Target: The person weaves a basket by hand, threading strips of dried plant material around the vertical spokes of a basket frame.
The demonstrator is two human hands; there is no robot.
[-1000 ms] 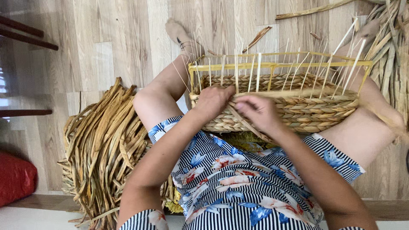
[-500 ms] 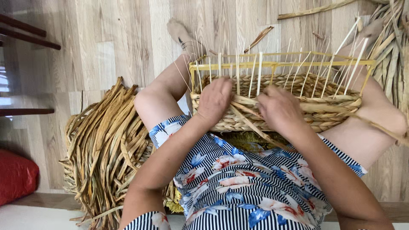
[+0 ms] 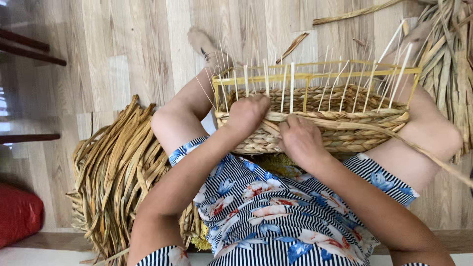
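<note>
- Head view: person seated on wooden floor (image 3: 123, 59), legs spread, half-woven basket (image 3: 315, 123) resting across lap and thighs.
- Basket: yellow wire frame (image 3: 315, 76) on top, thin pale upright stakes (image 3: 291, 86) sticking up through it, braided straw rows filling the lower wall only.
- Left hand (image 3: 246, 114): fingers curled over the top woven row at the basket's near wall, left part; pressing on the weave. Closed posture, but can't tell if it pinches a strand.
- Right hand (image 3: 300, 140): just beside the left, knuckles up, fingers bent against the near wall. Appears to grip the loose straw strand (image 3: 423, 150), which runs from the hand area off to the right edge; exact grip hidden by the fingers.
- Hands close together, not touching.
- Bundle of dried straw (image 3: 113, 172) heaped on the floor at person's left, touching the left thigh.
- Second straw pile (image 3: 451, 59) top right, near the right leg.
- Stray straw pieces (image 3: 293, 47) on the floor beyond the basket.
- Red cushion (image 3: 17, 216) at lower left edge; dark furniture legs (image 3: 29, 47) upper left.
</note>
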